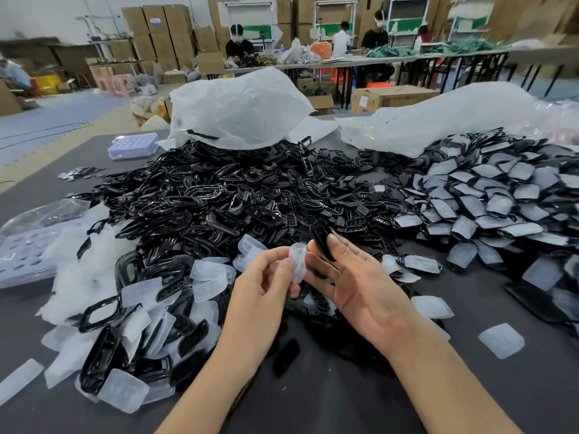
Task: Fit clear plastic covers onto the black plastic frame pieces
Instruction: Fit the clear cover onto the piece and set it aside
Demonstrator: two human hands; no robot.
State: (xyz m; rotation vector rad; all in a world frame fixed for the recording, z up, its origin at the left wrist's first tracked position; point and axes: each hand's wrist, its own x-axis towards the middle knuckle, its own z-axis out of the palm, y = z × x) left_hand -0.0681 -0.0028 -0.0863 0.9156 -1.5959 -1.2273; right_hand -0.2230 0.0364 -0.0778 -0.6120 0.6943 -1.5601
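While left hand (263,286) pinches clear cover (298,261), right hand (354,277) grips black frame (322,242), frame heap (219,195) just behind, loose covers (206,277) scattered left.

Left hand (266,277) and right hand (354,277) raised together, fingers pinching.

R hand (354,277) hides pt of black frame (320,239)
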